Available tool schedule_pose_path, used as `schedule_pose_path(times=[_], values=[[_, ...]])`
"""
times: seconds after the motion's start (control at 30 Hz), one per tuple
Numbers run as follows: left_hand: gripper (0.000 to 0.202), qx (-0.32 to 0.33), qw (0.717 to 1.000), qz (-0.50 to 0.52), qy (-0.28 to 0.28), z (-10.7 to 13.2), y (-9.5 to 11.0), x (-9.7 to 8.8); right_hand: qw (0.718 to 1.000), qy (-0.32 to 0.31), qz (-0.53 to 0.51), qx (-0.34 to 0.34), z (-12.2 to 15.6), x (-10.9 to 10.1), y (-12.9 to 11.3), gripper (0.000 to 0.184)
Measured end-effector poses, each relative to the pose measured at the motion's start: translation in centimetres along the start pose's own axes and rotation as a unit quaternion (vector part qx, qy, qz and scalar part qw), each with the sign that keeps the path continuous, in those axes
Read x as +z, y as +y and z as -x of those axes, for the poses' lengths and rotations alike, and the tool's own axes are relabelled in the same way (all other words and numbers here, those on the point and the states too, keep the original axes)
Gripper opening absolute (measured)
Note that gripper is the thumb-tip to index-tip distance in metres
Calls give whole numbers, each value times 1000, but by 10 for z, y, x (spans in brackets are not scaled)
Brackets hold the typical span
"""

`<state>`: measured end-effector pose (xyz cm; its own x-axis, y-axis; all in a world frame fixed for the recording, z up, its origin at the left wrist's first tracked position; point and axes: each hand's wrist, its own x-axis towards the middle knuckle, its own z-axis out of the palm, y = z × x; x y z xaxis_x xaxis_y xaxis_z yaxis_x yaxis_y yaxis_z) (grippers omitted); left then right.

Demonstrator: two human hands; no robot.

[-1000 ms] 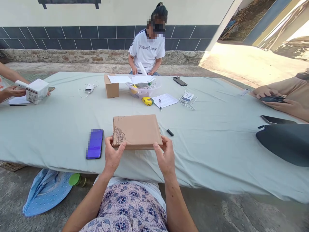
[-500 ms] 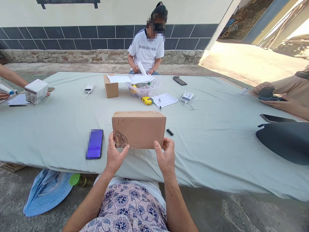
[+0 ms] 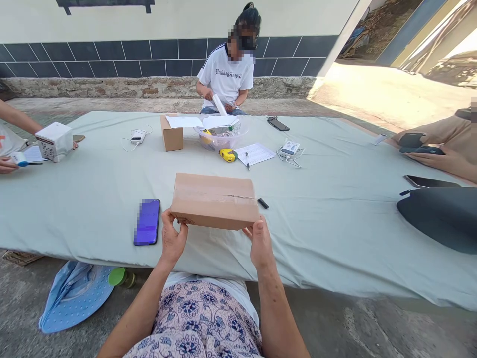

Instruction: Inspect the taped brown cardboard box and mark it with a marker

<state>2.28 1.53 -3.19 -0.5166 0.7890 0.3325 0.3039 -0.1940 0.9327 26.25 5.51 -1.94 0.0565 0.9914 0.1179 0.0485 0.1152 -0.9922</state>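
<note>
With the cardboard box (image 3: 216, 199) as the centre of your clock and twelve pointing away from you, it sits straight ahead of your body, above the near part of the cloth-covered table (image 3: 328, 238). It is tilted so that you see its taped broad face and one narrow side turned towards you, with dark scribble along that side's lower left edge; whether its underside touches the cloth cannot be told. Your left hand (image 3: 174, 243) grips the eight o'clock corner, thumb on the near side and fingers curled round the end. Your right hand (image 3: 262, 246) clasps the four o'clock corner, thumb raised against the end, its other fingers partly hidden beneath. A phone (image 3: 149, 222) with a purple screen lies between eight and nine o'clock, just beside your left hand, and a small black piece (image 3: 263, 203) lies at three, near the box's end. Just past twelve is a yellow tape measure (image 3: 228, 155), in front of a clear plastic basin (image 3: 212, 144); a written sheet (image 3: 261, 155) bearing a pen (image 3: 248, 163) lies at one, and a smaller carton (image 3: 173, 140) stands at eleven. Beyond the basin, a person in a white T-shirt (image 3: 225, 74) holds a white roll (image 3: 219, 105).
</note>
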Motion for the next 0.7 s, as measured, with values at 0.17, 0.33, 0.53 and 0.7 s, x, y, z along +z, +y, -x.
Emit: schedule_pose_path(times=[0.17, 0.33, 0.53, 0.7], values=[[62, -3, 999, 14, -35, 1, 10, 1, 997, 19, -22, 71, 0, 3, -2, 76], [76, -14, 995, 50, -89, 1, 25, -1, 997, 55, 2, 50, -2, 5, -7, 68], [69, -55, 997, 56, -27, -5, 38, 1, 997, 45, 50, 48, 1, 7, -19, 66], [62, -91, 995, 36, -25, -6, 45, 5, 996, 59, 61, 34, 8, 12, -29, 70]])
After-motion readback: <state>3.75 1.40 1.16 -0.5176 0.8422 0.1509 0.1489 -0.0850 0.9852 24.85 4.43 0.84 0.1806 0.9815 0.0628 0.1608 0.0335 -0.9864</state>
